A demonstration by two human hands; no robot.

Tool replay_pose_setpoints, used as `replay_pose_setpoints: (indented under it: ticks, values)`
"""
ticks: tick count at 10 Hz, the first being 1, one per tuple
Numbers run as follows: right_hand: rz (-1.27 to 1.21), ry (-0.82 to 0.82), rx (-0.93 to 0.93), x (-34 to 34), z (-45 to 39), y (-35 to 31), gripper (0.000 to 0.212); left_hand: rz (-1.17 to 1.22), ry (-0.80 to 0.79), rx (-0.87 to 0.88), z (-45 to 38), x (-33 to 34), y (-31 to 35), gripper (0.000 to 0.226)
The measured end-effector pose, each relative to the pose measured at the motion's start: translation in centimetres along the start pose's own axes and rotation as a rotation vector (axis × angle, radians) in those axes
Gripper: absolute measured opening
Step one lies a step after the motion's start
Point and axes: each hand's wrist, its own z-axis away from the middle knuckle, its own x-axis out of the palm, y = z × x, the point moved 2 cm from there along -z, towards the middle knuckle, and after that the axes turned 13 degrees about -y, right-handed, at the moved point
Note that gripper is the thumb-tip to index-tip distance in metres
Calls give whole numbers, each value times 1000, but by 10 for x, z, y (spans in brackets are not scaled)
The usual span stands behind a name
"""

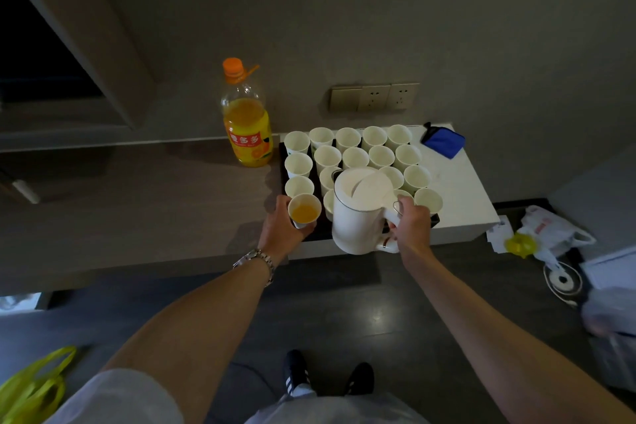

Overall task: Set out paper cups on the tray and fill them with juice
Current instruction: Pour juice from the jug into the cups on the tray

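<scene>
Several white paper cups (354, 158) stand in rows on a dark tray (283, 165) on the counter. My left hand (280, 227) grips one paper cup (304, 211) at the tray's front left corner; orange juice sits in it. My right hand (411, 222) holds the handle of a white jug (358, 213), upright with its lid on, above the tray's front edge. The jug hides some cups behind it. A juice bottle (246, 119) with an orange cap stands capped to the left of the tray, partly full.
A blue cloth (444, 140) lies at the back right of the white counter top (457, 189). Wall sockets (375, 97) sit above the tray. Plastic bags (547, 231) and a white round base lie on the floor at right. A yellow-green bag (31, 385) is at lower left.
</scene>
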Motion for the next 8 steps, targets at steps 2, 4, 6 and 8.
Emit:
replay_pose_setpoints:
  ticks: [2, 4, 6, 8]
  values:
    - [-25, 15, 67, -1, -5, 5, 48, -12, -43, -39, -5, 5, -11, 66]
    - [-473, 93, 110, -4, 6, -3, 37, -27, -53, -74, -9, 11, -20, 65]
    - [-461, 74, 96, -4, 6, -1, 39, -44, -34, -149, -10, 12, -39, 61]
    - [-476, 78, 121, -5, 10, -2, 36, -39, -36, -160, -12, 12, -41, 62]
